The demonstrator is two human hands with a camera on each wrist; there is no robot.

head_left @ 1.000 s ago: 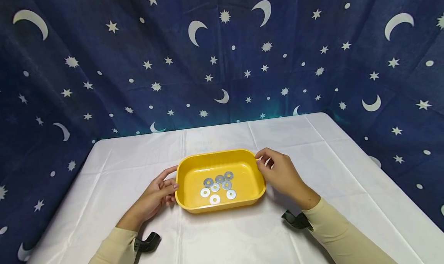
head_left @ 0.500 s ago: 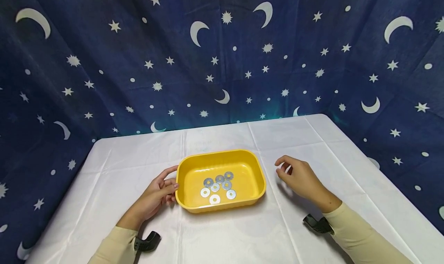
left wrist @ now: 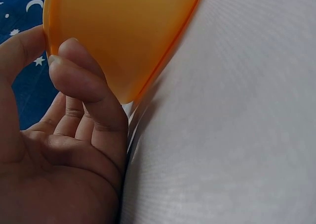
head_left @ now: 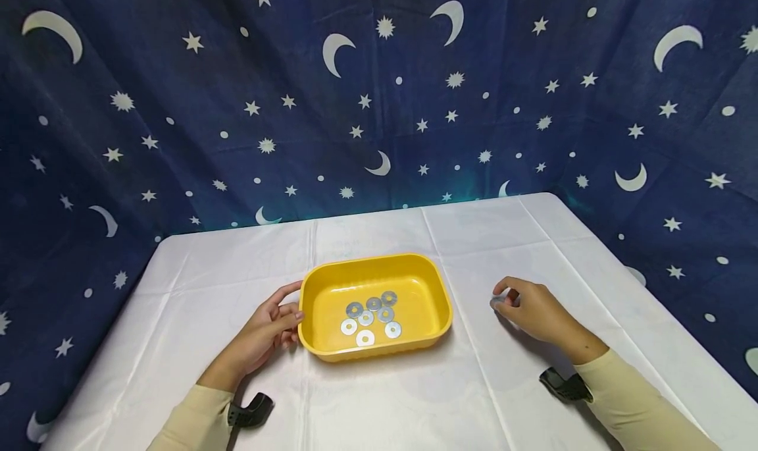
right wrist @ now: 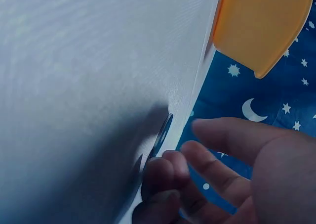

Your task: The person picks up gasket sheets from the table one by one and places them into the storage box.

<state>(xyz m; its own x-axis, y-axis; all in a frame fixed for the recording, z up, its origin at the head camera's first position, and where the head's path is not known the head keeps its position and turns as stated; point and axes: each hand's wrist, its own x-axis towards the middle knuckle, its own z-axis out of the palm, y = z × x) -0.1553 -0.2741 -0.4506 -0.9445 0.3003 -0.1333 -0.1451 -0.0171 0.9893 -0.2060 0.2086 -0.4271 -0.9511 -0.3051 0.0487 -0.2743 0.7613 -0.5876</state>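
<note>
A yellow plastic tray (head_left: pixel 355 355) stands mid-table with several flat metal washers (head_left: pixel 365 338) lying loose on its bottom. At its left end my left hand (head_left: pixel 254 336) holds the rim. The left wrist view shows that hand's thumb and fingers close about the tray wall (left wrist: pixel 123 51). To the right of the tray, my right hand (head_left: pixel 535 309) has its fingertips curled on a single washer (head_left: pixel 497 300). Close to the table, that washer (right wrist: pixel 163 135) appears nearly edge-on in the right wrist view; whether it is lifted off the cloth cannot be seen.
A white cloth (head_left: pixel 414 405) covers the table, with a few creases. Behind and at the sides hangs a dark blue curtain (head_left: pixel 284 168) printed with moons and stars. Each wrist wears a black band (head_left: pixel 251 411).
My right hand has left the tray's right rim and moved right, lower over the table, where a washer now shows at its fingertips. The left hand and tray have stayed in place.
</note>
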